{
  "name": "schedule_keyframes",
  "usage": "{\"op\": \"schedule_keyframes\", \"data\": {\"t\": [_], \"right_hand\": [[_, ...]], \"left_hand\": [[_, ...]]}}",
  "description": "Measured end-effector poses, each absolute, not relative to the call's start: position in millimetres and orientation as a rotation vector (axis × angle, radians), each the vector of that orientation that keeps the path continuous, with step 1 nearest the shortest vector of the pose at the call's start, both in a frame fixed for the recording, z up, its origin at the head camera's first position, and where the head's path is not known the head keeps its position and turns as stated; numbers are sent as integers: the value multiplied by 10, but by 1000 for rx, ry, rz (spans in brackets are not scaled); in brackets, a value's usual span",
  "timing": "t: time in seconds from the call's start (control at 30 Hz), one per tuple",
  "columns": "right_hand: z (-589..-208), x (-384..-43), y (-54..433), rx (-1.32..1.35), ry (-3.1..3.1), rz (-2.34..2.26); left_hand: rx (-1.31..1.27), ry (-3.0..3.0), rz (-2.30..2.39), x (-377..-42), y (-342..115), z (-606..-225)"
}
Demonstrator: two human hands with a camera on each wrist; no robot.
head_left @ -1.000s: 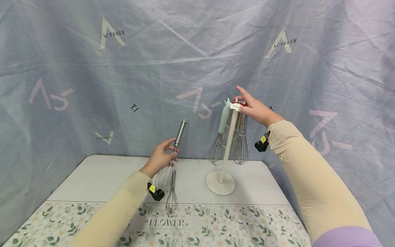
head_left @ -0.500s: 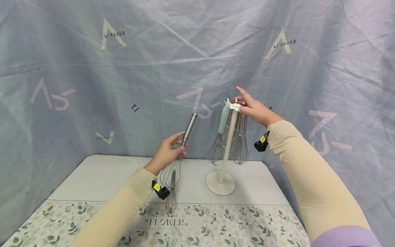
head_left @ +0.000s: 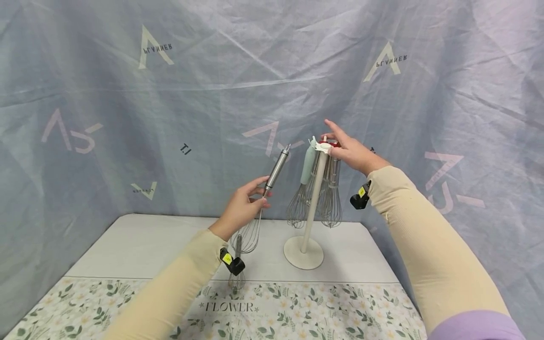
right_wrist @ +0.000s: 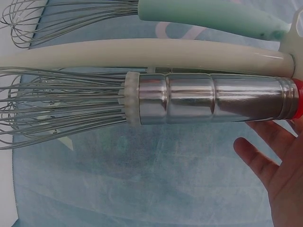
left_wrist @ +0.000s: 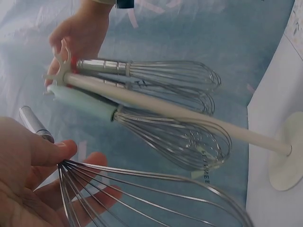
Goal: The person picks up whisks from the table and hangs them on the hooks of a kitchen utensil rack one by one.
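Observation:
My left hand (head_left: 240,210) pinches a steel whisk (head_left: 277,171) at its neck in the head view, handle tilted up to the right and wires hanging below. The left wrist view shows the thumb (left_wrist: 61,150) pressed where the wires (left_wrist: 189,177) gather. My right hand (head_left: 357,153) grips the hooked top of a cream whisk stand (head_left: 313,203), thumb in front and fingers partly hidden behind. On the stand hang a mint-handled whisk (head_left: 308,165), a steel-handled whisk (right_wrist: 189,97) with a red end and at least one more behind. The held whisk is apart from the stand.
A smaller whisk (head_left: 238,243) is on the table (head_left: 161,245), partly hidden by the left wrist camera (head_left: 233,264). The table's front has a floral mat (head_left: 323,311). A grey-blue cloth (head_left: 212,94) hangs behind.
My left hand has carried the whisk rightward and up, closer to the stand; the whisk leans more to the right. The right hand and the stand have stayed in place.

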State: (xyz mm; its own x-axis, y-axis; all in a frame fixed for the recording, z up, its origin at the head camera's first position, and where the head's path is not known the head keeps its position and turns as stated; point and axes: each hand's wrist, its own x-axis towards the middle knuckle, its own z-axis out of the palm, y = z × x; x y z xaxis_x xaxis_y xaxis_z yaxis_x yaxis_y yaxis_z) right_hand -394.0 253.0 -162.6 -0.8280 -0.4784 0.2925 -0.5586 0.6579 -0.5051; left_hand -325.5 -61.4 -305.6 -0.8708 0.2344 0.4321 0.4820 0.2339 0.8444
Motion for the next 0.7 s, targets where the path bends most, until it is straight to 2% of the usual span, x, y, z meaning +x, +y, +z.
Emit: {"op": "schedule_keyframes", "data": {"t": [0.7], "right_hand": [[-1643, -3945, 2555, 873, -2730, 931]], "left_hand": [[-781, -2416, -1415, -3221, -316, -2785]]}}
